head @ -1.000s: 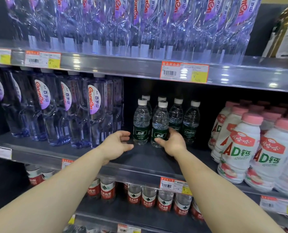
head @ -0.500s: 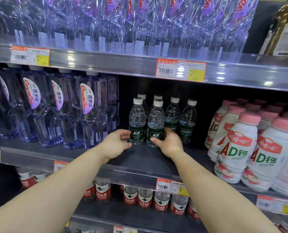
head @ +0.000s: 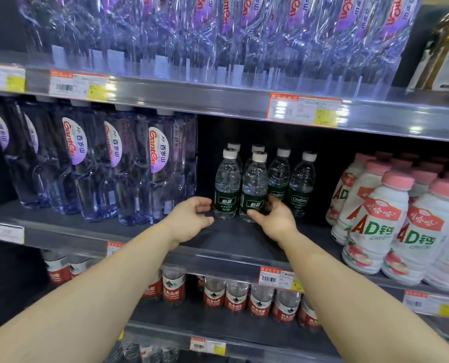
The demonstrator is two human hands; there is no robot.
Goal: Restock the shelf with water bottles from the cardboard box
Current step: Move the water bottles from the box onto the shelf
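Note:
Several small green-labelled water bottles stand in a cluster on the dark middle shelf (head: 228, 239). My right hand (head: 274, 220) wraps the base of the front right bottle (head: 254, 184), thumb across the front of its label and fingers round the right side. My left hand (head: 189, 218) is open with curled fingers, its fingertips just left of the front left bottle (head: 226, 187) and holding nothing. Both bottles stand upright on the shelf. The cardboard box is out of view.
Tall purple-labelled water bottles (head: 157, 166) fill the shelf's left side, and white AD drink bottles with pink caps (head: 375, 218) fill its right. Red-labelled bottles (head: 235, 297) line the shelf below. More purple bottles stand on the shelf above (head: 192, 98).
My left hand has crept a little closer to the front left bottle. My right hand stays at the base of the front right bottle. The view has shifted slightly.

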